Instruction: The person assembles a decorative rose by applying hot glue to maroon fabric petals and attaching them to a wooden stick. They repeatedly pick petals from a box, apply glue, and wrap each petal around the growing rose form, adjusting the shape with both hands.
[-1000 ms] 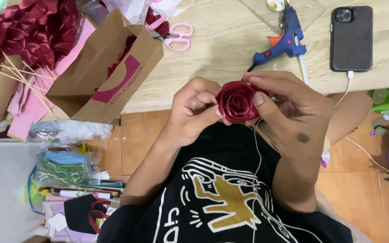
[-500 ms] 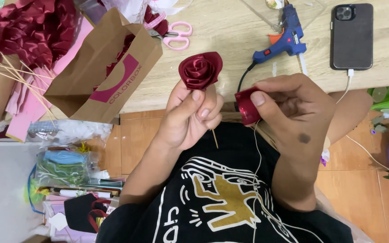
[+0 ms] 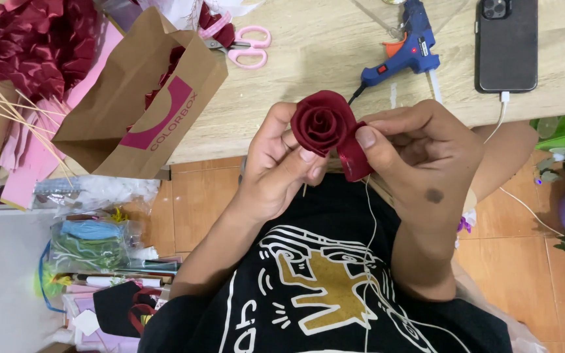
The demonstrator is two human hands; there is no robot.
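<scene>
Left hand [image 3: 276, 170] grips the ribbon rose [image 3: 322, 121], bloom facing up, stick pointing down toward the body. Right hand [image 3: 420, 153] pinches a loose ribbon petal [image 3: 354, 157] touching the rose's right side.

Left hand [image 3: 276, 167] and right hand [image 3: 420, 153] raised together, fingers pinched.

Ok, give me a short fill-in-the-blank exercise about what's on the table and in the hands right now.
1. Both hands hold a dark red ribbon ____, the left hand below it and the right hand pinching a loose ribbon end.
2. The glue gun on the table is ____ in colour.
3. The scissors have ____ handles.
4. The phone lies face ____.

Missing words: rose; blue; pink; down
</scene>
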